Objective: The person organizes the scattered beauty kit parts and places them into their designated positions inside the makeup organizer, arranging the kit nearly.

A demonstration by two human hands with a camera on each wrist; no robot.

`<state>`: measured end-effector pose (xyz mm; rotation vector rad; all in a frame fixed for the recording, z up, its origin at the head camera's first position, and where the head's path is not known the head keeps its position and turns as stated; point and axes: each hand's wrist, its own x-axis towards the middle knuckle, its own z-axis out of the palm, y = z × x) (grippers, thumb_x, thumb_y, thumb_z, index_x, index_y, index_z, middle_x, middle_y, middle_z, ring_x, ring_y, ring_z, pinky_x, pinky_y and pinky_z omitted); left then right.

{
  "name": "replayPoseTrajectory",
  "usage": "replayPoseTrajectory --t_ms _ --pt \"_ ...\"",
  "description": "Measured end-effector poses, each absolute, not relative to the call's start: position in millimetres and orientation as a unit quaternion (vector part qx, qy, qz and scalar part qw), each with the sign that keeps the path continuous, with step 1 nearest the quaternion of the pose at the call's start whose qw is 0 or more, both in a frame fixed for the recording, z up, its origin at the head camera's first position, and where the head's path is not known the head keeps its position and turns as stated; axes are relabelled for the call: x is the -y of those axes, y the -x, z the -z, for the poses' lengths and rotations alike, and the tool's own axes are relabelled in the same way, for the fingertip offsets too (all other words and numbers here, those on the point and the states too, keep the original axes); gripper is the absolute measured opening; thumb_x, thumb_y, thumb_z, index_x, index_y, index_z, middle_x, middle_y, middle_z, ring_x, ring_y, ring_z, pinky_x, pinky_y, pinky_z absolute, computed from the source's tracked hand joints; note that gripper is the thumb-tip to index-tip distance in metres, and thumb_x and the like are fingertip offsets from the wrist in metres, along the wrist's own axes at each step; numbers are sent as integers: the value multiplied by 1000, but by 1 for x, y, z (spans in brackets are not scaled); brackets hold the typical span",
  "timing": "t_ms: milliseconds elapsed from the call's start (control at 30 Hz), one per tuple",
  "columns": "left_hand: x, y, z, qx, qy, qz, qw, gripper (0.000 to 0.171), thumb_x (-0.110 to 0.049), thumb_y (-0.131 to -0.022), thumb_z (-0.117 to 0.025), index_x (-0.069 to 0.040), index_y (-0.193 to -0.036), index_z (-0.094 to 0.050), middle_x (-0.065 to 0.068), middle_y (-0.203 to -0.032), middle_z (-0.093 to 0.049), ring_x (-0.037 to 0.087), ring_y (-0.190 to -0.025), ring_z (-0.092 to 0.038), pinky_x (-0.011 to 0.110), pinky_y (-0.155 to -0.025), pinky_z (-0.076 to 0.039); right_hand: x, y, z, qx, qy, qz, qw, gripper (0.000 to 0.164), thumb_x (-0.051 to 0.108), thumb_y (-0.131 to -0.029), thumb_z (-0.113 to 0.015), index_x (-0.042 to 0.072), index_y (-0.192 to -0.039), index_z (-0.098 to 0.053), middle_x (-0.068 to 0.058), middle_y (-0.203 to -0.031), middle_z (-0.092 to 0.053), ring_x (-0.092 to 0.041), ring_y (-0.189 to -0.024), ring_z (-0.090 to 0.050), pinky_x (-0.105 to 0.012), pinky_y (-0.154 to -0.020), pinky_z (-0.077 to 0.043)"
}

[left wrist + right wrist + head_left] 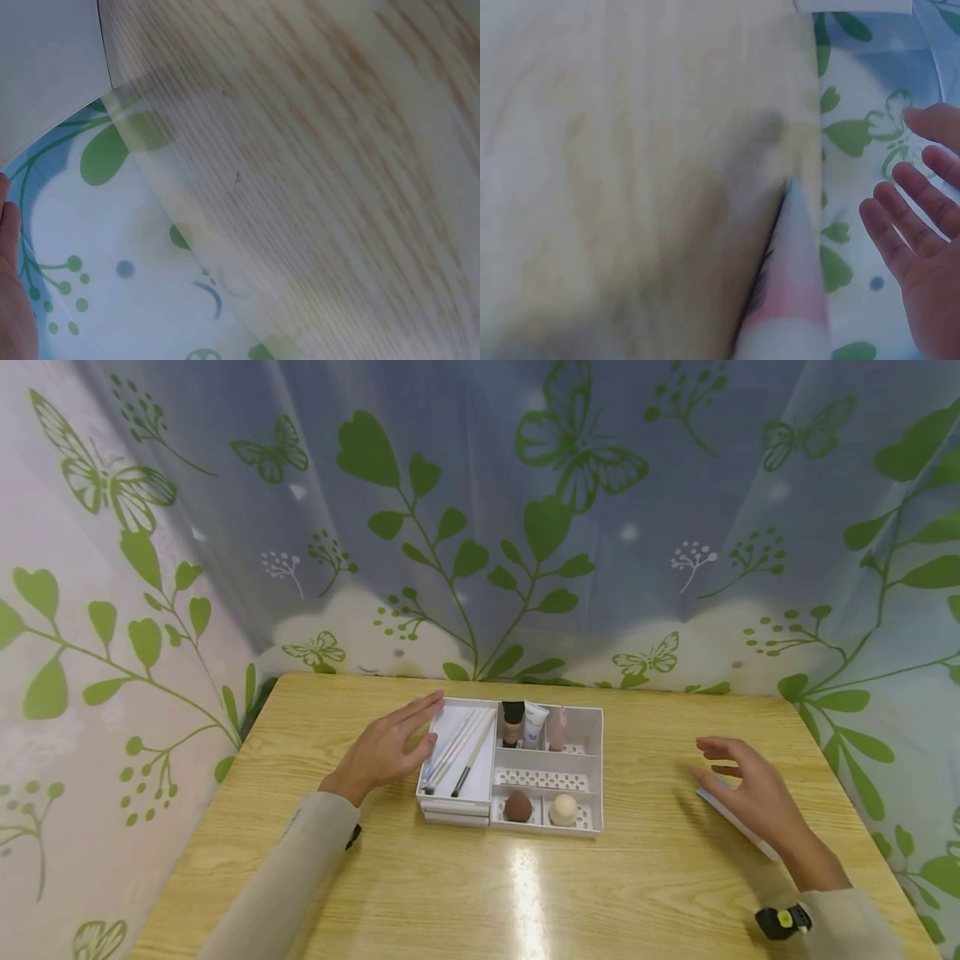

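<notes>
My left hand (378, 752) is at the left side of a white organizer box (546, 835), fingers extended along its upper left corner and thumb over its edge. In the left tray (442, 735) lie several thin makeup brushes (471, 767). The right side holds a bottle with a black cap (512, 727), a white tube (534, 727), a pink item (557, 729), a brown makeup sponge (517, 807) and a cream one (563, 810). My right hand (761, 797) hovers, fingers loosely bent and empty, above a slim white-and-pink item (787, 300) with dark lash-like marks, partly hidden by the hand in the head view.
The wooden table (660, 877) ends at the back against a curtain (480, 568) printed with green leaves and butterflies. Similar fabric hangs on both sides. The organizer has a perforated middle compartment (543, 779).
</notes>
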<state>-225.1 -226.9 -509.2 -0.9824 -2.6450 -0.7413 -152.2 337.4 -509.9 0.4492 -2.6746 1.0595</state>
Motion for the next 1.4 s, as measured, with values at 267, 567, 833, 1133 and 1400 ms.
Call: replayPoseTrajectory --t_ms 267,567,833,1133,1400 --pt "226 225 509 903 335 247 110 58 -28 -109 -58 -8 -163 -51 5 -173 -45 30 -154 -52 52 -121 -50 -359 138 520 936 -108 -327 70 51 20 -101 -80 2 -146 -62 -24 -143 -65 18 -120 -45 0 -94 -40" --pt "226 225 507 909 323 247 91 58 -29 -110 -56 -9 -164 -50 4 -174 -43 30 -156 -49 53 -123 -48 -373 130 525 948 -90 -302 44 51 22 -101 -81 0 -144 -63 -26 -139 -66 15 -112 -50 -4 -88 -44" --pt "226 225 507 909 325 240 98 58 -30 -110 -56 -8 -163 -50 4 -174 -44 29 -156 -50 52 -123 -48 -381 123 531 955 -79 -283 37 51 20 -97 -85 0 -139 -66 -25 -131 -71 0 -101 -65 -14 -78 -53" --pt "226 224 507 909 323 244 98 58 -30 -110 -56 -9 -164 -49 3 -174 -43 29 -155 -50 52 -122 -48 -384 121 532 963 -61 -263 2 56 26 -98 -84 -2 -142 -63 -30 -131 -70 -37 -99 -75 -24 -70 -54" --pt "226 225 508 907 328 243 103 58 -29 -109 -57 -8 -163 -50 4 -174 -44 28 -155 -51 51 -122 -48 -384 123 533 973 -75 -219 4 59 28 -93 -89 -6 -136 -67 -26 -124 -71 -26 -97 -64 -27 -68 -46"
